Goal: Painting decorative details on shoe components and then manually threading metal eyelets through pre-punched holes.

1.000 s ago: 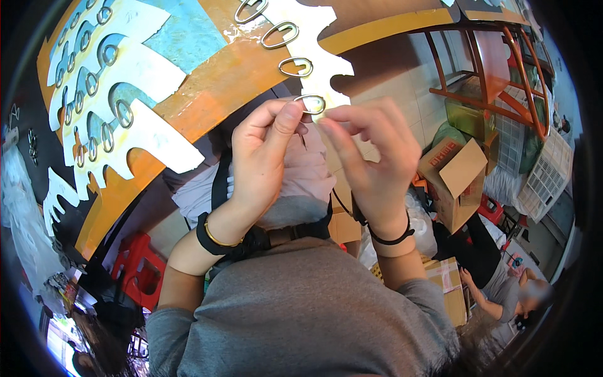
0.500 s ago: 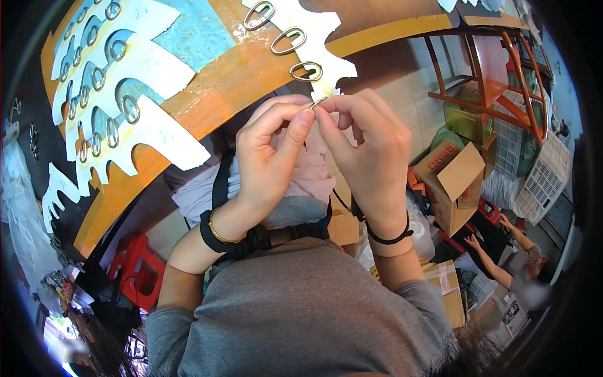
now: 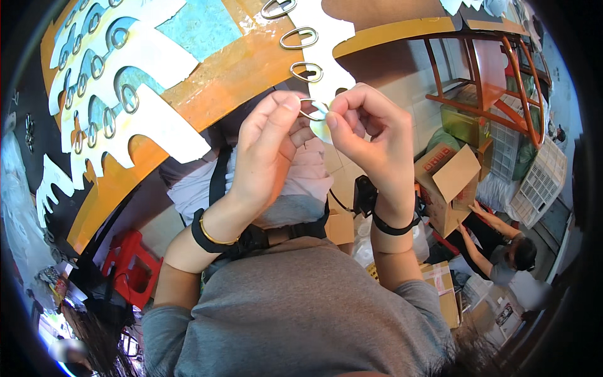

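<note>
Between my hands is an oval metal ring (image 3: 306, 115); the thumb and fingertips of my left hand (image 3: 267, 141) pinch its left side. The thumb and forefinger of my right hand (image 3: 375, 129) are closed at the lower end of a white scalloped strip (image 3: 330, 50), where the ring's right side meets it. Whether those fingertips also grip the ring is hidden. Further up, several more oval rings (image 3: 299, 38) sit along the strip's left edge, and the strip extends over the table edge.
On the orange-edged table (image 3: 217, 103), more white scalloped sheets (image 3: 166, 129) carry rows of rings at the left. A red stool (image 3: 135, 267) stands low left. To the right are an open carton (image 3: 449, 179), a metal frame (image 3: 477, 113), a white crate (image 3: 539, 182) and a co-worker (image 3: 502, 251).
My hands have drawn slightly apart, and the ring between them now shows more fully. At the right, the co-worker's hands have moved up to the open carton.
</note>
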### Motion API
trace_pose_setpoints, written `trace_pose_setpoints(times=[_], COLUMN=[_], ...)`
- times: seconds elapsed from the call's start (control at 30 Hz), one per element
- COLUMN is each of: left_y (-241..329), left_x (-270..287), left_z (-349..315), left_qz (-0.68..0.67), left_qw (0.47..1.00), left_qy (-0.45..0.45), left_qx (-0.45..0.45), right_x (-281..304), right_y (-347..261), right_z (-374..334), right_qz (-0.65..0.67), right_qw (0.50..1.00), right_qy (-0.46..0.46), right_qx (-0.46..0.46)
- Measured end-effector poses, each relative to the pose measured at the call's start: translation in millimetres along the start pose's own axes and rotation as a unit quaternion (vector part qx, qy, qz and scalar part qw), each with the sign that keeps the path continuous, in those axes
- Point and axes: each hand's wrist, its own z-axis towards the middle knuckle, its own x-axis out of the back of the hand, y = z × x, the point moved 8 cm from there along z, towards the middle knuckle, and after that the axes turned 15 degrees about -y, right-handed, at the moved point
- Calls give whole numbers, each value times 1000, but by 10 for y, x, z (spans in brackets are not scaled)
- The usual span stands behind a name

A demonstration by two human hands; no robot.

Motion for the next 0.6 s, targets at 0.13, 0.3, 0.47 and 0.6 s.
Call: trace_pose_setpoints(times=[0.13, 0.3, 0.47, 0.6], left_y=[-23, -17, 22, 33], left_x=[47, 142, 141, 170], left_z=[-14, -24, -27, -41], left_qz=[57, 114, 184, 215], left_qw=[998, 993, 983, 976], left_qy=[-25, -4, 1, 9], left_qx=[32, 37, 16, 11], right_x=[-30, -22, -57, -87], right_y=[10, -36, -208, -259], right_z=[9, -25, -64, -75], right_qz=[-1, 2, -143, -200], right_qw=[1000, 999, 984, 975], right_qy=[-3, 31, 61, 67], right_qx=[20, 31, 91, 69])
